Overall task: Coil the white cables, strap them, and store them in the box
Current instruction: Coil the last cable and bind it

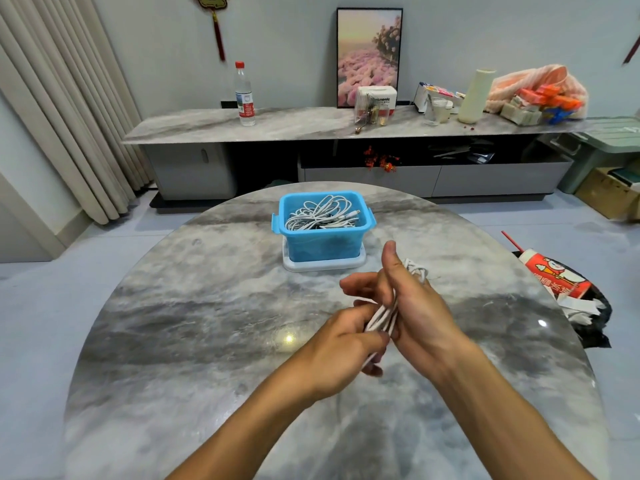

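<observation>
Above table (207,306): both hands' grip clenched round coiled white cable (382,315); left hand (346,344) low, right hand (415,306) thumb-up.

I am in a home living room, sitting at a round grey marble-look table (207,306) facing a long low grey media cabinet (311,161) with a framed pink flower picture (369,57) leaning on the wall, beside pleated beige curtains (69,109).
</observation>
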Available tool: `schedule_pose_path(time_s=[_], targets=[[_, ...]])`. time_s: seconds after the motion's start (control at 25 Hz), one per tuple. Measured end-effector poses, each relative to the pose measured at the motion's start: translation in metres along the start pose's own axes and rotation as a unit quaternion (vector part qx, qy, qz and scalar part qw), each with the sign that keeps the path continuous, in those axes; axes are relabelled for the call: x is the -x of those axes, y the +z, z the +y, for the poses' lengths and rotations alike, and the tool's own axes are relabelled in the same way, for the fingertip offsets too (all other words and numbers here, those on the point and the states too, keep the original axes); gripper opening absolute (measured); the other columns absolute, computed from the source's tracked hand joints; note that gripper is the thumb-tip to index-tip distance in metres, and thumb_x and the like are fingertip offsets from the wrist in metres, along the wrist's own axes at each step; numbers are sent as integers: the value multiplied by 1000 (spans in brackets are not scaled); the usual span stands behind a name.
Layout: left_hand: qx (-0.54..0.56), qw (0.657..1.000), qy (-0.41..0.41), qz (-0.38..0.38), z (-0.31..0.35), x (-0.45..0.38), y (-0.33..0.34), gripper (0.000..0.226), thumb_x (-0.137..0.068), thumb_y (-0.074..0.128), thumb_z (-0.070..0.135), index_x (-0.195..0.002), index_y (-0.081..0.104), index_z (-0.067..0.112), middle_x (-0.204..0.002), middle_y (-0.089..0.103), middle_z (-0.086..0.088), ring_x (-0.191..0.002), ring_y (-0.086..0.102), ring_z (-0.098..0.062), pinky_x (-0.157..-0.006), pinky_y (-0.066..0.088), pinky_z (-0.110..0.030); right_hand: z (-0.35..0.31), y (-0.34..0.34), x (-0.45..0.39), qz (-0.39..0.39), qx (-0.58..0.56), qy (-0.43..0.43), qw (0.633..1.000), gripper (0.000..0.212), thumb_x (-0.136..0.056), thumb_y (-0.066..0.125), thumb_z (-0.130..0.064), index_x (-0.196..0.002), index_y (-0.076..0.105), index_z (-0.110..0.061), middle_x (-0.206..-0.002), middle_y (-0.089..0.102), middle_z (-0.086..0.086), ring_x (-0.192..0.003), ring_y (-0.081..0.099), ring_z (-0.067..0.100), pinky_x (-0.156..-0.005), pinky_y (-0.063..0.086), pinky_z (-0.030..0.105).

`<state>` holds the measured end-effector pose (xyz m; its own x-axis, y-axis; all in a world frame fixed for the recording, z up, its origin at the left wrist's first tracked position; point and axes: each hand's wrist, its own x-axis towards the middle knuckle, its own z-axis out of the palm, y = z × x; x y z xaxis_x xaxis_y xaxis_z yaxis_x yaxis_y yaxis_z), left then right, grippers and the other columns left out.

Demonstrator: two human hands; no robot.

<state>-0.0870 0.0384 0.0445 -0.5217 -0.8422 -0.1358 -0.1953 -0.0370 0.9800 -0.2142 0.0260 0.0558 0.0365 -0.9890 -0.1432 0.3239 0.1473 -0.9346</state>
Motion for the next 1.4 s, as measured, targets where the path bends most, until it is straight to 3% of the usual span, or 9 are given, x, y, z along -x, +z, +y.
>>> schedule_pose_path(time_s=[0.28, 0.36, 0.52, 0.6, 0.72, 0.92, 1.08, 1.28, 1.4], targets=[[241, 959, -87, -121, 8, 8, -2, 14, -102, 50, 19, -92, 59, 13, -70, 60, -6, -56, 57, -15, -65, 59, -39, -5, -6, -1, -18, 14, -48, 999, 61, -83, 54, -69, -46, 48, -21, -93, 76, 10, -91, 72, 18, -80, 50, 32], [234, 965, -83, -88, 8, 8, 2, 15, -103, 48, 22, -91, 57, 17, -61, 46, 1, -45, 41, -9, -43, 44, -21, -7, -5, -3, -14, -1, -63, 998, 60, -81, 55, -72, -51, 58, -20, -99, 76, 8, -92, 71, 16, -79, 49, 32], [315, 944, -65, 67, 12, 2, -16, 16, -99, 48, 27, -89, 53, 16, -55, 35, 4, -40, 26, -6, -37, 22, -11, 15, 10, 3, -139, -82, 51, 986, 65, -67, 76, -69, -111, 73, -22, -93, 73, -3, -77, 66, 15, -73, 56, 33], [383, 912, -45, 142, 19, 1, -42, 25, -99, 44, 36, -95, 53, 13, -56, 34, 3, -40, 26, -6, -36, 22, -13, 29, 15, 9, -217, 48, 123, 967, 47, -77, 73, -64, -99, 76, -22, -73, 67, -1, -67, 62, 18, -83, 53, 47], [430, 885, -22, 175, 26, 7, -76, 40, -103, 33, 45, -96, 54, 12, -59, 33, 2, -42, 26, -7, -36, 22, -17, 13, 5, 6, -234, 230, 140, 934, 42, -86, 67, -57, -69, 70, -18, -45, 43, -4, -42, 46, 12, -60, 49, 32], [57, 969, 42, 235, 18, 9, -76, 33, -106, 37, 31, -85, 57, 14, -55, 39, 6, -45, 30, -11, -41, 23, -22, -37, -39, -1, -102, 173, 117, 973, 37, -72, 74, -49, -62, 57, -18, -47, 23, -7, -40, 15, 8, -39, 20, 19], [-207, 964, 99, 131, 4, 5, -49, 32, -104, 40, 35, -91, 63, 19, -56, 51, 17, -51, 43, 0, -52, 32, -23, -38, -38, -5, -80, -31, 89, 992, 30, -84, 65, -39, -67, 60, -15, -51, 21, -7, -37, 16, 3, -35, 11, 16], [-188, 976, 85, 66, 0, 3, -23, 33, -98, 40, 43, -87, 65, 23, -59, 54, 17, -57, 49, 0, -58, 37, -29, -14, -14, -8, -19, -240, 78, 967, 37, -98, 50, -37, -68, 51, -14, -46, 28, -7, -30, 20, 2, -29, 13, 15], [-226, 967, 96, 75, -2, 1, -13, 33, -104, 40, 35, -94, 65, 17, -88, 64, 7, -79, 59, -7, -76, 46, -36, -4, -8, -9, 11, -329, 69, 942, 38, -99, 46, -38, -70, 47, -14, -45, 29, -7, -28, 23, 4, -28, 14, 15]])
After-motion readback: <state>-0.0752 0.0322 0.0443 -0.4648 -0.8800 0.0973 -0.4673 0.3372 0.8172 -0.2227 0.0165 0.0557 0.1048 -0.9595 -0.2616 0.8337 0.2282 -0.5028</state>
